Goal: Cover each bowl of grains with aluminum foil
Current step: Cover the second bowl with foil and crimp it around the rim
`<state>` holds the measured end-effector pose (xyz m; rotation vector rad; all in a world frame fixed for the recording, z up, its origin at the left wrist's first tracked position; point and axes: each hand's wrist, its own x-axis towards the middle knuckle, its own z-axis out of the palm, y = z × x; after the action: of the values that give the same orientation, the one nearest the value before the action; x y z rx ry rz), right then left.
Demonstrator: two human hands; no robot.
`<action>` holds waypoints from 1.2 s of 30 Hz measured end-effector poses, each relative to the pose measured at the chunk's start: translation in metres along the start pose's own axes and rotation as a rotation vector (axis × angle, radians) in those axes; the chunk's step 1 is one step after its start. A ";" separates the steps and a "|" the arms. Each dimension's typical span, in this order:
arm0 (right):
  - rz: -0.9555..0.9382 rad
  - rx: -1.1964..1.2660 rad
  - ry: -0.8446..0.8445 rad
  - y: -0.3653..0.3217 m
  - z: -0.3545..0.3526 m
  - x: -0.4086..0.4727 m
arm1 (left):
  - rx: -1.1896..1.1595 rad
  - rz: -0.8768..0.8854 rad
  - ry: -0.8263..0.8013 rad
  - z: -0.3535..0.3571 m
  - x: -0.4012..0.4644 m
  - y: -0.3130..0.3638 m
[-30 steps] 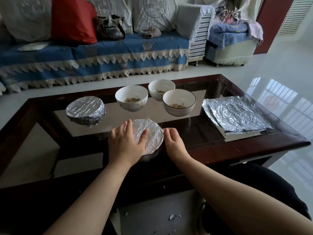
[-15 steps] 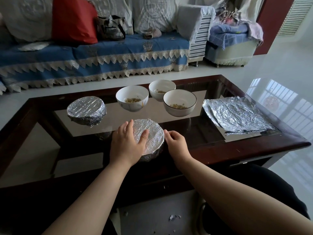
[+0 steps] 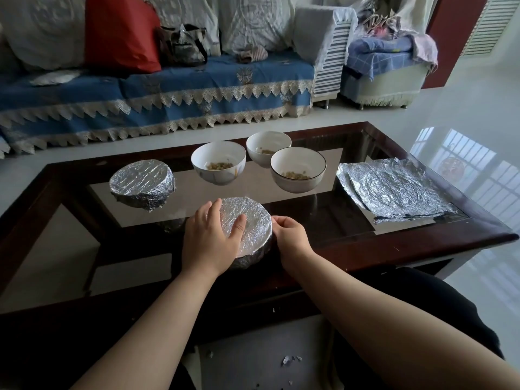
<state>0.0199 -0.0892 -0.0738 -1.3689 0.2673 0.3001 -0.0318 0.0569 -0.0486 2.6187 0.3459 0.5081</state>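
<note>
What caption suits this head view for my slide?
Both hands press foil over a bowl; three bowls remain uncovered.

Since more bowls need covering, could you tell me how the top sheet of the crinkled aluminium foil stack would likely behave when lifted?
The top sheet of the crinkled aluminium foil stack is thin and creased, so probably floppy and very light. Its loose edges suggest it may tear or drag the sheet beneath.

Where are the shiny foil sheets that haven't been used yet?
In the head view, the spare foil sheets lie flat on the table's right side, just right of the nearest uncovered bowl.
</note>
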 end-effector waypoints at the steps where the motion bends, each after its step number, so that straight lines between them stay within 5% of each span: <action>1: -0.004 -0.014 0.007 -0.001 0.000 0.001 | -0.001 -0.001 0.003 0.000 0.000 0.000; 10: -0.049 -0.163 0.009 -0.004 0.002 0.003 | -0.005 0.007 0.021 -0.001 -0.001 0.002; 21: -0.302 -0.770 -0.005 -0.014 -0.007 0.006 | 0.004 -0.016 0.007 -0.002 -0.001 0.004; 27: -0.177 -0.558 0.105 -0.011 -0.009 0.007 | 0.003 -0.035 0.011 -0.002 -0.002 0.006; 36: -0.090 -0.262 -0.018 -0.001 -0.007 -0.020 | 0.020 -0.058 0.008 -0.004 0.001 0.012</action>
<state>0.0016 -0.0969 -0.0673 -1.6306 0.1541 0.2794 -0.0309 0.0483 -0.0397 2.6175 0.4308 0.4985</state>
